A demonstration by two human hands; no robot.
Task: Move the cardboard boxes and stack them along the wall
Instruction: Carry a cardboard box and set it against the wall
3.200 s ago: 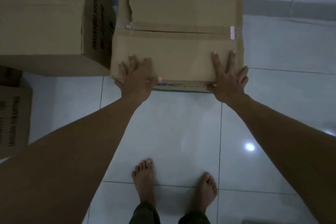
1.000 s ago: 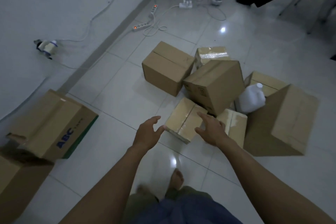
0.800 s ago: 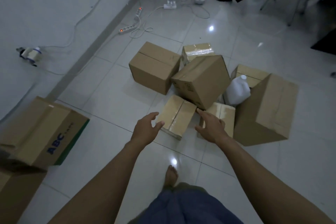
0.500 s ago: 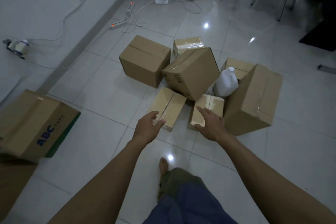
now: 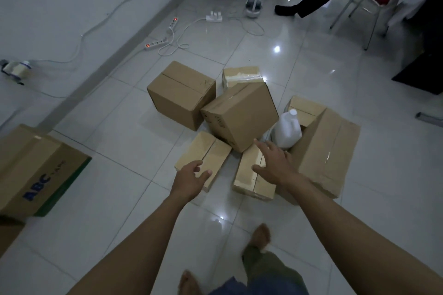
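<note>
Several cardboard boxes lie in a loose heap on the tiled floor. A tilted cube box [image 5: 239, 115] leans in the middle, with a bigger box [image 5: 179, 93] to its left and a large box [image 5: 323, 153] to its right. Two small flat boxes lie nearest me, one on the left [image 5: 203, 158] and one on the right [image 5: 249, 179]. My left hand [image 5: 189, 179] hovers over the left flat box, fingers loose and holding nothing. My right hand [image 5: 273, 165] reaches over the right flat box, fingers spread and empty. An ABC-printed box [image 5: 36, 170] sits by the wall at the left.
A white plastic jug [image 5: 287, 129] stands among the boxes. Power strips and white cables [image 5: 172, 33] trail along the wall base. A tape roll [image 5: 14, 69] lies at the left. A chair [image 5: 359, 7] and a person's dark shoe [image 5: 287, 9] are at the back right.
I have stepped closer to the heap and both hands have reached further forward over the two small flat boxes. Earlier, my hands left the ABC box by the wall.
</note>
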